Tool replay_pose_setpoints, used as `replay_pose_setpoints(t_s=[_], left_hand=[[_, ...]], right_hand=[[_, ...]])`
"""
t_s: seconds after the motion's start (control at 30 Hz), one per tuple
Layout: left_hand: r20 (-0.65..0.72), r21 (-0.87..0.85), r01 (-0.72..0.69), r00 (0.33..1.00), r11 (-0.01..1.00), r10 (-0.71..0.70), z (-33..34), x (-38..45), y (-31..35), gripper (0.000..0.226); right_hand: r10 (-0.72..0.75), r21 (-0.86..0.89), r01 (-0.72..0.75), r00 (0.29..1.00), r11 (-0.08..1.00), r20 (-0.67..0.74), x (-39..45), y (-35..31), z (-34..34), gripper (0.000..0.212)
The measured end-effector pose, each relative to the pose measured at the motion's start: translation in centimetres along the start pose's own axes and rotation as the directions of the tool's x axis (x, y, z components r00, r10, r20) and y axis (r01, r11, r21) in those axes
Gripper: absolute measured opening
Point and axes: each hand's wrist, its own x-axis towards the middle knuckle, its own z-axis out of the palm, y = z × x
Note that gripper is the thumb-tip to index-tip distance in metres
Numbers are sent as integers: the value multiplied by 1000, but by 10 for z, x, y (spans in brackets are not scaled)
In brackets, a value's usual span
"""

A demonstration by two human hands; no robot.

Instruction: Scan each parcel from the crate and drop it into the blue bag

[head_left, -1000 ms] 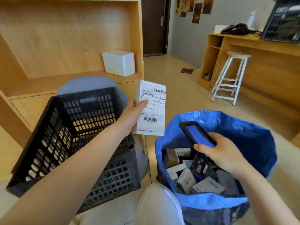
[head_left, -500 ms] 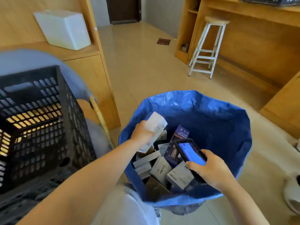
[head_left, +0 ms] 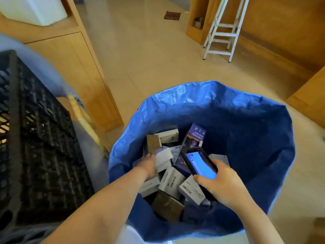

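A white stool (head_left: 222, 32) stands far beyond the right hand. A white box (head_left: 33, 9) sits on a wooden shelf (head_left: 58, 29) far above the left hand.

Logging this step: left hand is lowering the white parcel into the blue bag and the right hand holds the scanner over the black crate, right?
Not quite. The head view shows the right hand holding the scanner over the blue bag, not the black crate.
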Motion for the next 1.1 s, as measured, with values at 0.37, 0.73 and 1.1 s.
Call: replay_pose_setpoints(t_s=[0.37,0.73,1.1], left_hand=[[-244,-41,-147,961,988,133,-57,-60,23,61],[-617,-82,-316,761,945,201,-146,-238,-21,41],[-833,-93,-231,552,968,52,-200,-383,-135,39]], right_hand=[[3,-8,-3,998,1000,-67,-33,-17,2,44],[-221,-43,217,969,975,-107,-108,-102,-1,44],[-482,-77,478,875,875,-49,-161,-226,37,41]])
